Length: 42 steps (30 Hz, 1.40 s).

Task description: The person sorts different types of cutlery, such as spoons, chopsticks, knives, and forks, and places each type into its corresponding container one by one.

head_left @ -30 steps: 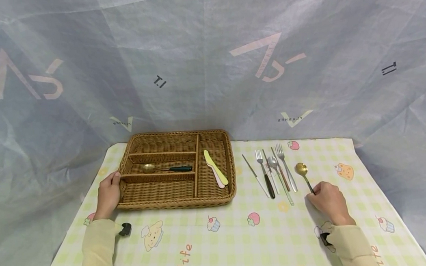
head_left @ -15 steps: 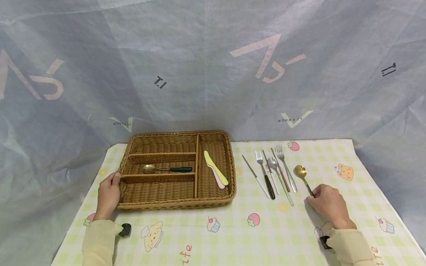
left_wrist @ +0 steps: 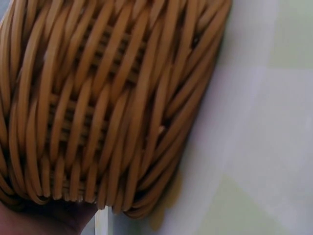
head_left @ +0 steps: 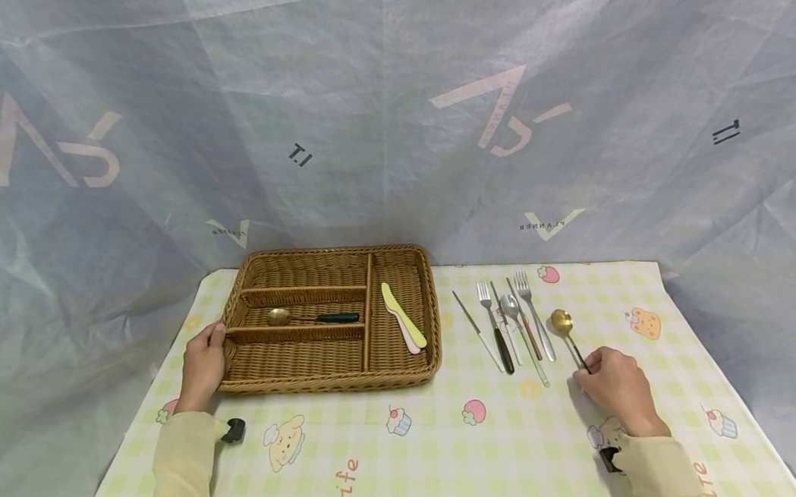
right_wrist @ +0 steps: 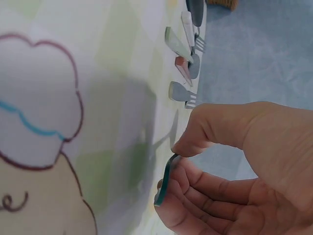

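My right hand pinches the dark green handle of a gold spoon between thumb and fingers. The spoon's bowl points away from me, over the right part of the cloth. At the left, my left hand grips the left end of a brown wicker cutlery tray; its fingers are mostly hidden in the left wrist view, behind the woven wall. Within the tray's middle compartment lies another gold spoon with a dark green handle. A yellow knife overlaps a pink one in the right compartment.
Between tray and right hand lie a black-handled fork, a silver fork, a silver spoon with a pale green handle and several thin chopsticks. A grey curtain hangs behind the checked tablecloth.
My right hand has drawn slightly toward me with the gold spoon, and the bowl has shifted a little the same way. The left hand and tray stay put.
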### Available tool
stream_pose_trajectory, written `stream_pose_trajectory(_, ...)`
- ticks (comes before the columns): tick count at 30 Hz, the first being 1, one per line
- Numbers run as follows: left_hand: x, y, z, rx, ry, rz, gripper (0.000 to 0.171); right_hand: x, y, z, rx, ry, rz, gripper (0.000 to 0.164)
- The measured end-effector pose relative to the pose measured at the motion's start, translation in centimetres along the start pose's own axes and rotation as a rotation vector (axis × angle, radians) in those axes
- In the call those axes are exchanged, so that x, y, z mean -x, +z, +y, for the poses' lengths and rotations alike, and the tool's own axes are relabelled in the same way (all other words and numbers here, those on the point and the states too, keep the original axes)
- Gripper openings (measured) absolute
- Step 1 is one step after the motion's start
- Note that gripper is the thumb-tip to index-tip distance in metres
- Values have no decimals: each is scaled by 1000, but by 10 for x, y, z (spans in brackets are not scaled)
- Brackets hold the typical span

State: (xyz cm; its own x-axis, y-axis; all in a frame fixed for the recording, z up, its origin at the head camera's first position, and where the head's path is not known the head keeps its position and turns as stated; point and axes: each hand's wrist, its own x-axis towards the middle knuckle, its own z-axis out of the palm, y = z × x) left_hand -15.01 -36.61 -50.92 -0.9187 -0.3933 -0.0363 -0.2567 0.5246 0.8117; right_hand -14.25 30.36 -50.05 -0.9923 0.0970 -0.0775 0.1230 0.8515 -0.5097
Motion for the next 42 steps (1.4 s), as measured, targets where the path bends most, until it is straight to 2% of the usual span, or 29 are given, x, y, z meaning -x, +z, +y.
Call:
stream_pose_trajectory(28,3,-2,0,-10,7,-35,65,6,-20,-18,21,-105,55,18)
stream_pose_trajectory(37,2,-2,1,-12,-2,-26,64,8,-27,-32,9,-147,89,17)
stream_pose_trajectory(42,2,-2,2,-11,-6,-21,63,7,-30,-44,-2,-211,134,13)
